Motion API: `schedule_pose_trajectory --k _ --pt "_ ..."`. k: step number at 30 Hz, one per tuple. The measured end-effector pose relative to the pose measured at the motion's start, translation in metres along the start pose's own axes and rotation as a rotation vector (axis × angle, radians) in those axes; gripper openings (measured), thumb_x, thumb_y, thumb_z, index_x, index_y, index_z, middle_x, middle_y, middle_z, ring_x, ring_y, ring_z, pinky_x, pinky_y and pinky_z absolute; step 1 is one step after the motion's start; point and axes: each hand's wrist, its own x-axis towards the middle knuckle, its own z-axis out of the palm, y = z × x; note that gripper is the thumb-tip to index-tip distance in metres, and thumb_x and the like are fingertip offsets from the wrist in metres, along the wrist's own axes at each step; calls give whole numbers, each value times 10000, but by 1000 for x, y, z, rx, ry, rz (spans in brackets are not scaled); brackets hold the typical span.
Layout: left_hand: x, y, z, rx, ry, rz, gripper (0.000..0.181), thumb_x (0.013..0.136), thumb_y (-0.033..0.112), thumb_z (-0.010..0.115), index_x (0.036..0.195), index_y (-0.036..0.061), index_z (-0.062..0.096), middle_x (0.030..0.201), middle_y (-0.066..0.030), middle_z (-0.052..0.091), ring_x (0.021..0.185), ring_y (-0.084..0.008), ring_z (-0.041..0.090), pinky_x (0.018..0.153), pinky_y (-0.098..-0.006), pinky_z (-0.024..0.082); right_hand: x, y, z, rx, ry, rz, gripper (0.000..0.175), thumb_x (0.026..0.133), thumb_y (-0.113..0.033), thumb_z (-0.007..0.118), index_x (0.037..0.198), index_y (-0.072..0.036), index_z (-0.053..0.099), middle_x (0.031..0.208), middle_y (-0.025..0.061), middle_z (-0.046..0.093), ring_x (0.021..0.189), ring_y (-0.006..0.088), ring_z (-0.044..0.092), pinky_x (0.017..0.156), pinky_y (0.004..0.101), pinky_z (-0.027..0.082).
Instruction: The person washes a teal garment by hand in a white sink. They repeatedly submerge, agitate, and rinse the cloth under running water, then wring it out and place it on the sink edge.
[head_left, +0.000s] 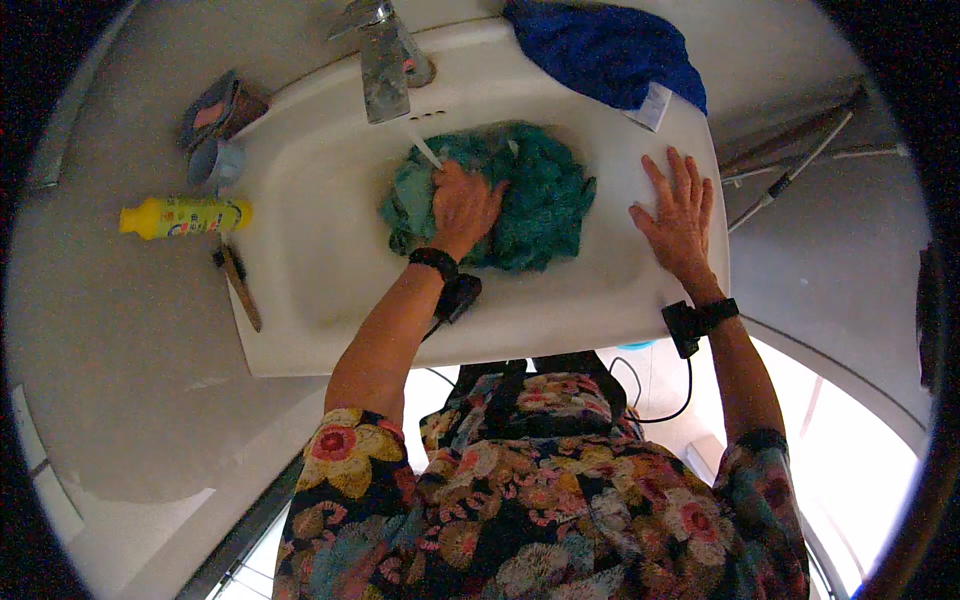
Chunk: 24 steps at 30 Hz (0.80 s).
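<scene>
A bunched green cloth (540, 202) lies wet in the basin of a white washbasin (322, 285). My left hand (466, 206) rests on the left part of the cloth, fingers bent; whether it grips any fabric is hidden. A thin stream of water (426, 148) falls from the metal tap (384, 75) beside its fingertips. Flat on the basin's right rim lies my right hand (679, 214), fingers spread and holding nothing. Just above it, a dark blue cloth (615, 56) with a white label (651, 107) is draped over the back right corner.
Left of the basin are a yellow bottle (187, 217) bearing writing, a pale cup (216, 163), a dark container (217, 112) and a brush (241, 289) with a wooden handle. A folded metal frame (780, 180) stands to the right. Cables hang from both wrist devices.
</scene>
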Motion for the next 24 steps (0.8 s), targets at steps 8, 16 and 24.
schedule_pose_trajectory --k 8,16,24 --pt "22 1 4 -164 -176 -122 476 901 444 588 742 16 724 821 -237 634 750 -345 648 626 -442 530 -2 2 0 6 38 -19 713 842 -386 651 1479 -269 352 1573 111 239 1448 370 191 1159 585 116" --pt "15 -34 -86 -537 -295 -308 436 912 432 598 837 14 695 845 -202 659 849 -343 638 687 -474 510 -8 11 7 16 87 -28 686 848 -374 647 1465 -278 364 1564 103 251 1442 355 213 1162 574 128" --pt "-24 -22 -188 -360 92 129 390 832 347 702 717 -8 590 947 -209 560 795 -386 586 686 -464 489 -10 12 7 19 127 -33 686 845 -378 649 1463 -292 364 1547 103 279 1434 350 234 1158 580 149"
